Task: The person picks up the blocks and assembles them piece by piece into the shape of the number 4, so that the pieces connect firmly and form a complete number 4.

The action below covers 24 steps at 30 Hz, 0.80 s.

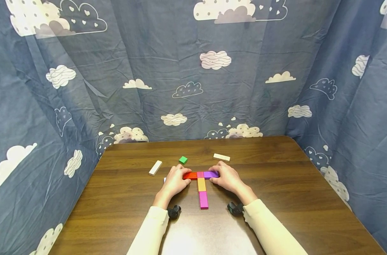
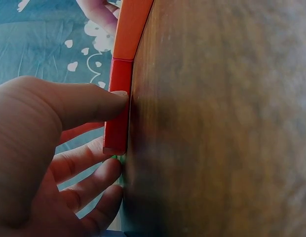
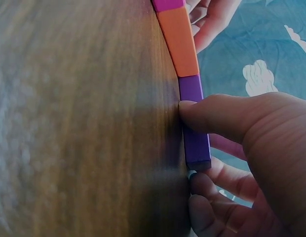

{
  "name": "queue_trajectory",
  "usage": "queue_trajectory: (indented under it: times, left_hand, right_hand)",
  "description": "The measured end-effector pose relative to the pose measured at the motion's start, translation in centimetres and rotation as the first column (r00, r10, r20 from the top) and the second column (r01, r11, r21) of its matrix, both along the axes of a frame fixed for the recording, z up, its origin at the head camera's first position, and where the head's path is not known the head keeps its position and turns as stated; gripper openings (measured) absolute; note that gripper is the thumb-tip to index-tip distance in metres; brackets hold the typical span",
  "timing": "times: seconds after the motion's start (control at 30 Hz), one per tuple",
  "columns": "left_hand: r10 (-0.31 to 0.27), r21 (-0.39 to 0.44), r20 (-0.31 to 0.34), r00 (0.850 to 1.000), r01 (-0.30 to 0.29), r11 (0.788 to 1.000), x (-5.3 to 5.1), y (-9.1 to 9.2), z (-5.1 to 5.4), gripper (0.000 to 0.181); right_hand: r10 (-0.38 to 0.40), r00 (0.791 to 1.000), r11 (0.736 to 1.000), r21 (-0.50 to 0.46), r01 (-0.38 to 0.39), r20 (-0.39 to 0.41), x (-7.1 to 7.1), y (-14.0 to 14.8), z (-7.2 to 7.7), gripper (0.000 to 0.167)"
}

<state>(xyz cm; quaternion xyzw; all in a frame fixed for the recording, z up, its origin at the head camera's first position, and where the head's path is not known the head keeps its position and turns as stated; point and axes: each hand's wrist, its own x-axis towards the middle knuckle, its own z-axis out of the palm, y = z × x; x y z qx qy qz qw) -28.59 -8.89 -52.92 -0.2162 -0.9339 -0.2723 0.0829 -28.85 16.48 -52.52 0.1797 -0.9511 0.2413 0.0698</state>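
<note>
Head view: brown wood-grain table (image 1: pixel 117 205), glare in front
Curtain (image 1: pixel 155 53): blue, cloud-printed, behind
Left grip (image 1: pixel 173 181): pinches red block (image 1: pixel 191 175)
Right grip (image 1: pixel 229 180): pinches purple block (image 1: pixel 211 174)

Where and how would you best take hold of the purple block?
Probably by its near and far long sides, toward the right end, coming from above and the right. The purple block is a slim bar whose left end meets the pink block, while its right end has no block beside it. The right hand has its thumb on the near side.
</note>
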Motion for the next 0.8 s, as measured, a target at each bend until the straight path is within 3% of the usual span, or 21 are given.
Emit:
queue_trajectory:
  times: [0.8]
  left_hand:
    - [0.005, -0.008, -0.01, 1.0, -0.005, 1.0, -0.07, 0.02, -0.06, 0.033]
  right_hand:
    - [0.004, 1.0, 1.0, -0.002, -0.004, 0.011, 0.11, -0.06, 0.24, 0.033]
